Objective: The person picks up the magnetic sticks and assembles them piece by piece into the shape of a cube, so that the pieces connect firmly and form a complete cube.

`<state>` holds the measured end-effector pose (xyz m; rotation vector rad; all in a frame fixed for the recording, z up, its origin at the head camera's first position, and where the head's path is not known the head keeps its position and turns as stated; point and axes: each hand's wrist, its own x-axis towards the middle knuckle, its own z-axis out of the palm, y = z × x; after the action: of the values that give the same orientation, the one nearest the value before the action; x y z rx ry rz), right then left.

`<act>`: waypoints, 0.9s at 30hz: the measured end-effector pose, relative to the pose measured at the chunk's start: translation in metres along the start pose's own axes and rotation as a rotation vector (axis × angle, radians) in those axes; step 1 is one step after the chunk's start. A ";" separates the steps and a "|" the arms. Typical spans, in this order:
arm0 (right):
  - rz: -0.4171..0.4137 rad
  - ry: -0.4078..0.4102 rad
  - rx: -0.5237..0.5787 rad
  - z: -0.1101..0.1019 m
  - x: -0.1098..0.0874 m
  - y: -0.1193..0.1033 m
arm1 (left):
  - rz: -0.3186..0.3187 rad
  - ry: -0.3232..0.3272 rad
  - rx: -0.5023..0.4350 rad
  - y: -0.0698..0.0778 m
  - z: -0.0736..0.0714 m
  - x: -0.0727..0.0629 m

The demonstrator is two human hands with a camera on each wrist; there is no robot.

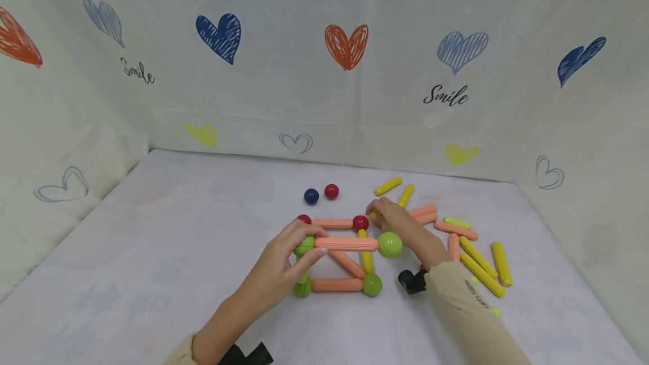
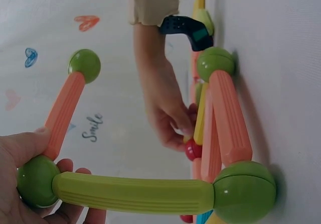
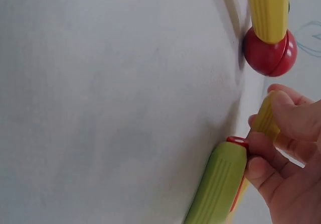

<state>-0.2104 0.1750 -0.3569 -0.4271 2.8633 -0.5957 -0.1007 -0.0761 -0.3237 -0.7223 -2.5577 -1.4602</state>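
Observation:
My left hand [image 1: 284, 258] grips a green ball [image 2: 37, 181] at an upper corner of a ball-and-stick frame. From it a ribbed orange stick [image 1: 347, 244] runs right to another green ball [image 1: 390, 245], and a curved yellow-green stick [image 2: 133, 193] drops to a lower green ball [image 2: 245, 191]. The base has orange sticks [image 1: 337, 285], a yellow stick [image 1: 366, 261], a diagonal orange stick [image 1: 346, 263] and red balls at the back, one a red ball [image 1: 360, 222]. Right of that ball, my right hand [image 1: 400, 227] pinches a short yellow stick [image 3: 266, 116] between thumb and fingers.
A dark blue ball [image 1: 311, 196] and a loose red ball [image 1: 332, 191] lie behind the frame. Loose yellow sticks [image 1: 481, 275] and orange sticks [image 1: 456, 230] are scattered to the right. A green stick [image 3: 218, 184] lies near my right fingers. A heart-printed cloth [image 1: 284, 89] hangs behind the table.

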 end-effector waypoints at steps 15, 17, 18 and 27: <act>0.045 0.259 0.619 -0.023 -0.026 0.039 | -0.012 -0.003 -0.001 -0.001 0.000 -0.001; 0.020 0.270 0.684 -0.028 -0.034 0.040 | -0.011 -0.003 0.003 0.000 0.000 -0.001; 0.003 0.280 0.707 -0.030 -0.039 0.039 | -0.011 -0.003 0.005 0.000 0.000 -0.001; -0.055 0.289 0.809 -0.041 -0.084 0.011 | 0.001 0.004 0.003 0.000 -0.001 0.000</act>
<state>-0.1439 0.2263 -0.3140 -0.2889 2.5355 -1.8319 -0.1005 -0.0770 -0.3238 -0.7189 -2.5561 -1.4552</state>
